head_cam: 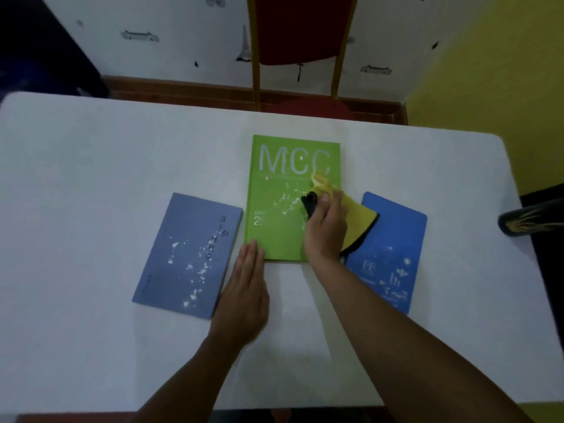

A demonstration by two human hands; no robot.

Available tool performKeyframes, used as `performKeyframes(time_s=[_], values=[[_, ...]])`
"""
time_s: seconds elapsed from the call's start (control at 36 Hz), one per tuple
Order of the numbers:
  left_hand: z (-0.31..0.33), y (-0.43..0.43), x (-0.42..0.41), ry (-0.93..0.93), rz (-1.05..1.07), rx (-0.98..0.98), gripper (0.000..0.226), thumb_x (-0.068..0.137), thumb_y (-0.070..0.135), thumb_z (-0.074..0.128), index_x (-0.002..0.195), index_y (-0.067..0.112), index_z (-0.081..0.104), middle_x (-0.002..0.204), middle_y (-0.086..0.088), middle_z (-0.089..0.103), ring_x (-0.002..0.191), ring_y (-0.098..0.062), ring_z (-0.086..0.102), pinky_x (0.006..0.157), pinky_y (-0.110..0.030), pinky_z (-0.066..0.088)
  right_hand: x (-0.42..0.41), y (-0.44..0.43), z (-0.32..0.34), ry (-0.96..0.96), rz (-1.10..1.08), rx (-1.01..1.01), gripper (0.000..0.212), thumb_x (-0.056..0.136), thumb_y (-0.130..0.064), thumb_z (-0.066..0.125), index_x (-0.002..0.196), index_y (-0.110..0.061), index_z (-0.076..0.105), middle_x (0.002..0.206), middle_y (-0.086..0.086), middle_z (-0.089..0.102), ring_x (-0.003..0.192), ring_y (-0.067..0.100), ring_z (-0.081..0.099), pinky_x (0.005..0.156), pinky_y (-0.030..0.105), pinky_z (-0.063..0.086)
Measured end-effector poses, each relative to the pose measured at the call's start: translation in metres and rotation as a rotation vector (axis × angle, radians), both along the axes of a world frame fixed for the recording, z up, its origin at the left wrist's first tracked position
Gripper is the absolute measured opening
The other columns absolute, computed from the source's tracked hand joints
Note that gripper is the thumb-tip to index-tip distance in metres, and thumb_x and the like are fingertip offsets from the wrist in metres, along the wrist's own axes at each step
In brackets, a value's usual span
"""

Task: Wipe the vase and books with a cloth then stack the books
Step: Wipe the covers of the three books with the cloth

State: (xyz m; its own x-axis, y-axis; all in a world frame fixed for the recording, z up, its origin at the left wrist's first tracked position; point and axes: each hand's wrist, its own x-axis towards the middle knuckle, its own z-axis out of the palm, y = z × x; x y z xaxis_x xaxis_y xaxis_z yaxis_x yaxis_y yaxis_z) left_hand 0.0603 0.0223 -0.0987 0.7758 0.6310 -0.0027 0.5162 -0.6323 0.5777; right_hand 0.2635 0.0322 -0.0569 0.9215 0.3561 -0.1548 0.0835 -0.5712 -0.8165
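Note:
Three books lie flat on the white table (91, 178). A green book (280, 193) marked "MCC" is in the middle, speckled with white bits. My right hand (325, 230) presses a yellow cloth (355, 218) with a dark edge onto its right side. My left hand (244, 300) rests flat, fingers together, with its fingertips on the green book's near left corner. A grey-blue book (186, 254) with white specks lies to the left. To the right lies a bright blue book (393, 254), partly under the cloth. A dark vase (531, 219) with gold marks lies at the right edge, cut off by the frame.
A red chair (299, 35) with a gold frame stands behind the table's far edge. A white patterned wall sits behind it and a yellow wall at the right. The table's near edge runs just below my forearms.

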Motion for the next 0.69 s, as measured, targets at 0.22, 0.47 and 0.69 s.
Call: performKeyframes(time_s=[0.22, 0.47, 0.69], values=[[-0.006, -0.002, -0.001, 0.088, -0.005, 0.131, 0.064, 0.100, 0.017, 0.042, 0.156, -0.012, 0.027, 0.167, -0.031, 0.019, 0.159, -0.042, 0.012, 0.130, -0.046, 0.013, -0.004, 0.034, -0.018, -0.430, 0.681, -0.411, 0.059, 0.109, -0.050, 0.014, 0.164, -0.028, 0.013, 0.173, -0.006, 0.004, 0.160, 0.024, -0.007, 0.129, 0.049, -0.004], [-0.005, -0.002, 0.001, 0.170, -0.023, 0.187, 0.062, 0.098, 0.017, 0.043, 0.152, -0.013, 0.035, 0.164, -0.033, 0.026, 0.155, -0.046, 0.023, 0.124, -0.052, 0.025, 0.019, -0.035, -0.023, -0.533, 0.961, -0.325, 0.060, 0.108, -0.048, 0.038, 0.162, -0.025, 0.026, 0.172, -0.003, 0.014, 0.160, 0.019, 0.004, 0.130, 0.045, 0.005], [-0.005, -0.001, 0.000, 0.190, -0.025, 0.191, 0.066, 0.097, 0.020, 0.045, 0.155, -0.009, 0.032, 0.166, -0.029, 0.022, 0.158, -0.041, 0.016, 0.126, -0.047, 0.019, 0.080, 0.060, -0.004, -0.158, 0.495, -0.211, 0.049, 0.113, -0.029, 0.032, 0.162, -0.022, 0.027, 0.170, 0.007, 0.020, 0.159, 0.031, 0.007, 0.129, 0.049, 0.012]])
